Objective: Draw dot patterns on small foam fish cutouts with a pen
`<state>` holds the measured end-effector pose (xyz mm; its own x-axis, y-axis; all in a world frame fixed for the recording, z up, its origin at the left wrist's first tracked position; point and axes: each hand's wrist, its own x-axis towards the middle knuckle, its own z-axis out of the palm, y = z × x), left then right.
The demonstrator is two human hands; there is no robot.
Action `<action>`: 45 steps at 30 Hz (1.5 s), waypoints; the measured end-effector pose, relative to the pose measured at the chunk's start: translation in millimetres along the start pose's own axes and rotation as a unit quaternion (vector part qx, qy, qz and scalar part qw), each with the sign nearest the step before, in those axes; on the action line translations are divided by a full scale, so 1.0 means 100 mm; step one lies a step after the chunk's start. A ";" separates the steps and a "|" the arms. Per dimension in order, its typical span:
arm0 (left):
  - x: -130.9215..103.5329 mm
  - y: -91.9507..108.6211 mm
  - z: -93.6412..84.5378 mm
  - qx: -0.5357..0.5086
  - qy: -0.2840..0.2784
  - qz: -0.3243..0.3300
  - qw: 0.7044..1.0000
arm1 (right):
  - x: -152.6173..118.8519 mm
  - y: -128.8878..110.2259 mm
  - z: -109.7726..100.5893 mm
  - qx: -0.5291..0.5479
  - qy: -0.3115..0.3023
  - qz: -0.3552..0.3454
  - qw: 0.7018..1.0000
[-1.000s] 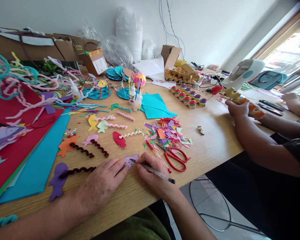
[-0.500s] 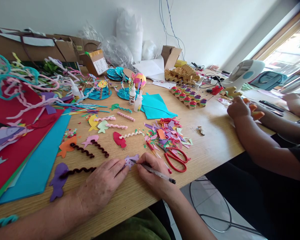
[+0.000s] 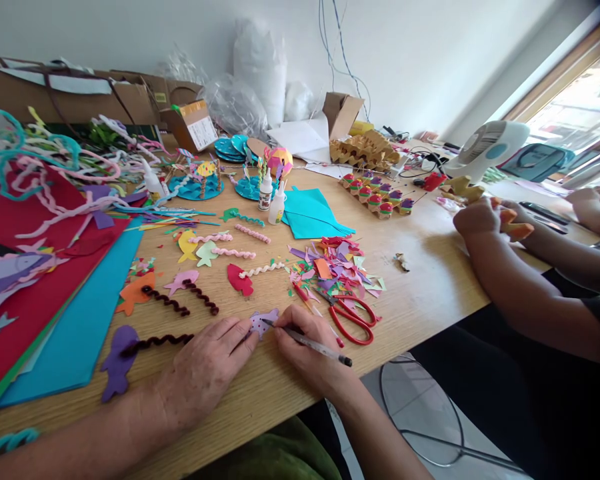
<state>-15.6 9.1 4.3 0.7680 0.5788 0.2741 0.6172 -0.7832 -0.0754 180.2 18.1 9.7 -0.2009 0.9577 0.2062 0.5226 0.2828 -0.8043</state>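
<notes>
One small lilac fish (image 3: 257, 325), cut from paper or thin foam, lies flat on the wooden table (image 3: 415, 300) near its front edge, between the two hands. Dark dots mark its face.

Left hand (image 3: 205, 367): fingers side by side, tips over the near-left part of the fish. Cannot tell whether the thumb pinches it or the fingers only press down. Right hand (image 3: 300, 363): fingers clamped on a clear pen (image 3: 315, 345), its point on or just over the fish.

Handling (judged): very light, bendable, not slippery; slides or turns under the nib unless pinned. Thin parts likely crease or tear. Best hold: flat fingertip pressure on the broad body, clear of fresh ink; to lift, a light pinch at the body edge, not the tail.

Surroundings: red-handled scissors (image 3: 333, 303) and a red pen (image 3: 303, 297) lie right of the fish, beside a heap of paper scraps (image 3: 330, 263). Red fish (image 3: 239, 280) with white twisted stem (image 3: 263, 269) sits beyond the hands; purple fish (image 3: 119, 360) with dark stem (image 3: 160, 343) to the left. Farther back: glue bottle (image 3: 277, 207), painted egg-carton cups (image 3: 380, 193). At far right, a co-worker's hand (image 3: 477, 217) is beside an orange piece (image 3: 517, 230).
</notes>
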 end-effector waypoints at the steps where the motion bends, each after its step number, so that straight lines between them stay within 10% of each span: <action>1: 0.00 0.00 0.00 -0.001 0.003 0.000 1.000 | 0.00 0.00 0.00 0.000 -0.001 0.001 1.000; 45: -0.01 -0.01 0.04 0.030 0.034 0.014 0.999 | -0.03 0.00 -0.02 -0.012 0.022 -0.003 1.000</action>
<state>-15.9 10.0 0.3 0.7731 0.5383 0.3354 0.6063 -0.7825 -0.1415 182.3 15.2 10.0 -0.1679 0.9573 0.2355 0.5419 0.2892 -0.7891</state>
